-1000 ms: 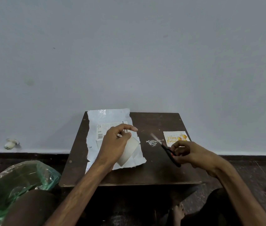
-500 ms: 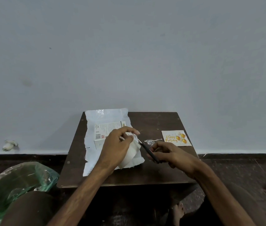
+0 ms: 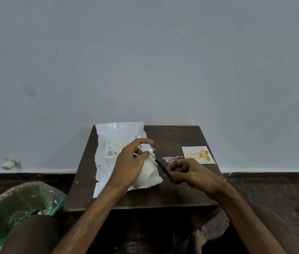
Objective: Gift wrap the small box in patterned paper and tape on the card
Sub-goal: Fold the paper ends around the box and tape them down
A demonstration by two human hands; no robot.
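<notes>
Tape roll (image 3: 146, 171) gripped in left hand (image 3: 130, 162), scissors (image 3: 163, 167) in right hand (image 3: 190, 174).

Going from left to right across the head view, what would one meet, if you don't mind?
Green plastic bag → small box on the wrapping paper → left hand gripping a white roll → scissors → card.

A small dark wooden table (image 3: 172, 195) fills the lower middle of the frame. A white sheet of paper (image 3: 121, 131) covers its left part. A shiny crumpled scrap (image 3: 168, 159) lies near its centre, and a card (image 3: 198, 155) lies flat at its far right edge.
</notes>
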